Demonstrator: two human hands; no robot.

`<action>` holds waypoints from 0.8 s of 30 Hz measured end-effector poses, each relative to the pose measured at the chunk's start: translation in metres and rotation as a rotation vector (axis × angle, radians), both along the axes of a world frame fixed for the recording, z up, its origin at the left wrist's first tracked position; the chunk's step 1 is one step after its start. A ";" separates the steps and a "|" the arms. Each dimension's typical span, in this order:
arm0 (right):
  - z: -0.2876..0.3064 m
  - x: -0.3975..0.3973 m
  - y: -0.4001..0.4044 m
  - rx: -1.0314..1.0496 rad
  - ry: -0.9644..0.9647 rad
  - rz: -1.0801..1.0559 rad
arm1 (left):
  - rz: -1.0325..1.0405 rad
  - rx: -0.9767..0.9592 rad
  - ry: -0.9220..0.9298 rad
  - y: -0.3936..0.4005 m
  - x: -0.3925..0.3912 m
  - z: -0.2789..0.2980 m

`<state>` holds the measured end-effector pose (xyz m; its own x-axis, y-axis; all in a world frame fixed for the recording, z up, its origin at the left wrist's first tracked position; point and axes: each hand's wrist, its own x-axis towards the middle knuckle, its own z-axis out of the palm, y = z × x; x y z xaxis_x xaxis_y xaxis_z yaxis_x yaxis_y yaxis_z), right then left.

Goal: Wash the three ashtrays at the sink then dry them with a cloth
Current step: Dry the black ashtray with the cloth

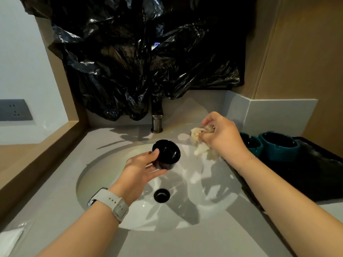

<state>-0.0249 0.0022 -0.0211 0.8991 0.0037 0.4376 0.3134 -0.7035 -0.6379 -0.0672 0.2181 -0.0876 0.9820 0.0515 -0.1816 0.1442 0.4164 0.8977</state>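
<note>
My left hand (142,168) grips a round black ashtray (168,154) and holds it tilted above the white sink basin (104,171), its opening turned up and away from me. My right hand (221,135) clutches a crumpled pale cloth (199,143) over the counter at the basin's right rim. Two teal ashtrays (279,146) (249,141) stand side by side on a black mat (315,175) to the right of the sink, partly hidden behind my right wrist.
A dark metal tap base (157,121) rises behind the basin under a black plastic sheet (141,58) that covers the wall. The black drain (161,195) sits in the basin's middle. A wall socket (14,110) is at far left. Wooden panels close both sides.
</note>
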 end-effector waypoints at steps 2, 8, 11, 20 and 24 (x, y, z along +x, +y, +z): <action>0.008 0.038 -0.005 -0.076 0.049 -0.055 | -0.009 -0.030 0.018 0.004 0.003 -0.001; 0.003 0.130 0.006 -0.266 0.159 -0.144 | -0.050 0.006 0.023 0.003 0.005 -0.003; -0.002 0.153 0.011 -0.336 0.268 -0.075 | -0.053 0.002 0.030 0.005 0.005 -0.003; 0.037 0.075 -0.035 -0.510 0.200 0.143 | -0.057 0.179 0.016 -0.009 -0.013 0.016; 0.038 -0.005 -0.101 -0.514 0.062 0.147 | -0.124 0.219 -0.017 -0.061 -0.024 0.048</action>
